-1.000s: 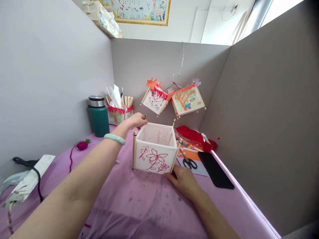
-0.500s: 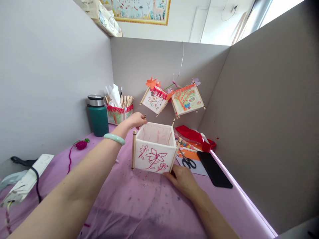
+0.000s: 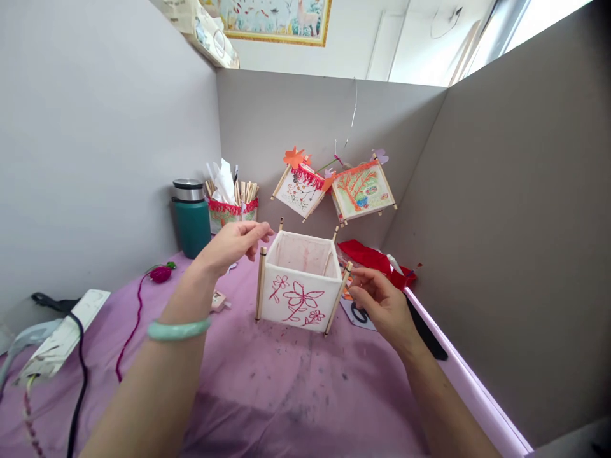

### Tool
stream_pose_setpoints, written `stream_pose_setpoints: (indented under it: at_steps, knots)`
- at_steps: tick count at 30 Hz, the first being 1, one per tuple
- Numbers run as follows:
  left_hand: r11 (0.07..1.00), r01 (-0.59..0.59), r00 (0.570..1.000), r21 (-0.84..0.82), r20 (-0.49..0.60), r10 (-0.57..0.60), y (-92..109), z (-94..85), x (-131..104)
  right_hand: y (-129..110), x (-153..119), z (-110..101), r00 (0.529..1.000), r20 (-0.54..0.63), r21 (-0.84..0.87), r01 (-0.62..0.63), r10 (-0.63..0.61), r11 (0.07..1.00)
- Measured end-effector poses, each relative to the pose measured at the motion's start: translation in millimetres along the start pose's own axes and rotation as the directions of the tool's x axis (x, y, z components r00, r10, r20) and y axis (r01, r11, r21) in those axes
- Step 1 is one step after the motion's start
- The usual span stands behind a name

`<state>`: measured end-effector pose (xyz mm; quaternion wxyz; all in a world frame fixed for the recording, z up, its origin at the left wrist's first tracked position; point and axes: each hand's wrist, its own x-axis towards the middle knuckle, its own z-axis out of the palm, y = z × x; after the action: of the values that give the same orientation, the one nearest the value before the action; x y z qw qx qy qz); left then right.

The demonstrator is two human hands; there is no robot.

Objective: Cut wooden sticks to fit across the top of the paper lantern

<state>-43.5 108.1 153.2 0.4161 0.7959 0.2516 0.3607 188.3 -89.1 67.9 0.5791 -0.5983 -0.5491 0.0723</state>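
A white lantern-like box (image 3: 298, 302) with an open top stands upright on the purple cloth, flowers drawn in dark red on its front face. Wooden sticks (image 3: 260, 286) form its corner posts. Beside its back left corner, my left hand (image 3: 236, 245) hovers with loosely bent fingers and holds nothing; a pale green bangle (image 3: 179, 329) circles that wrist. My right hand (image 3: 382, 308) is at the front right post, thumb and fingers apart. Whether its fingertips touch the post I cannot tell. Behind that hand, scissors (image 3: 359, 313) are partly covered.
Two decorated lanterns (image 3: 361, 189) hang at the back. On the left stand a green bottle (image 3: 191, 226) and a holder (image 3: 233, 213) full of sticks. A power strip (image 3: 62, 334) and yarn (image 3: 160, 274) lie far left. A black phone-like slab (image 3: 427, 331) and red cloth (image 3: 365, 254) are at right.
Both hands have let go of the box. My left hand has drawn back to the left, and my right hand has risen from the bottom corner beside the post. The box stays standing.
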Motion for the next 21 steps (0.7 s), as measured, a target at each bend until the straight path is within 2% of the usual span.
stream_pose_setpoints:
  at_steps: [2, 4, 9, 15, 21]
  knots:
    - [0.999, -0.037, 0.994, -0.006, 0.105, 0.037, -1.9, 0.5, -15.7, -4.1, 6.7, 4.3, 1.000, 0.015, 0.057, 0.018, -0.019, 0.998]
    - [0.997, -0.071, 0.987, 0.020, 0.149, 0.067, -7.5, 3.0, -25.0, -4.3, 11.4, 9.5, 0.999, 0.035, 0.093, 0.020, -0.023, 0.995]
    - [0.985, -0.155, 0.984, 0.072, 0.097, 0.147, -19.4, 11.4, -31.3, -0.1, 15.5, 16.6, 0.997, 0.069, 0.112, 0.028, -0.036, 0.993]
    - [0.964, -0.172, 0.984, 0.202, 0.081, 0.159, -14.5, 14.6, -35.7, -5.0, 17.0, 16.3, 0.990, 0.135, -0.080, 0.061, -0.050, 0.995]
    - [0.961, -0.182, 0.982, 0.208, 0.091, 0.166, -20.3, 14.2, -32.3, -8.9, 20.2, 17.2, 0.981, 0.178, -0.082, 0.092, -0.076, 0.992]
